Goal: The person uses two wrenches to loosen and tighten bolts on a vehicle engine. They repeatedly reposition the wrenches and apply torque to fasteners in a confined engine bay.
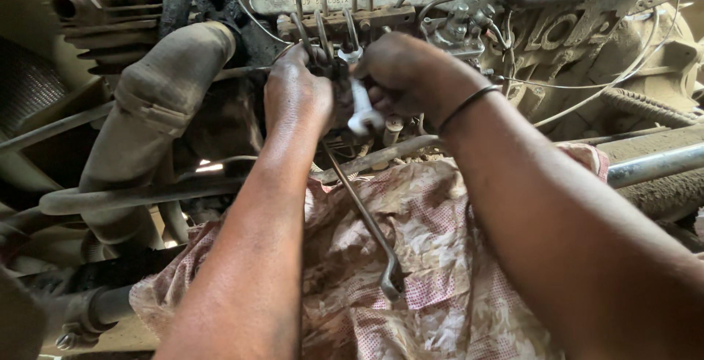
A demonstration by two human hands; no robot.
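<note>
At upper centre of the frame, my right hand (411, 74) clenches a silver wrench (361, 107) against the grimy engine block (587, 30). My left hand (297, 96) grips the fitting beside it. A stained checked cloth (433, 257) lies below, bearing a ring spanner (367, 224).

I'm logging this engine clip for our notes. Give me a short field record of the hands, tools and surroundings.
left hand: reaching into the engine fittings, fingers on thin metal pipes
right hand: gripping a silver spanner
second tool: long ring spanner lying on the cloth
cloth: stained, red-checked, spread below the hands
left side: large dusty hose
right wrist: dark band
</note>
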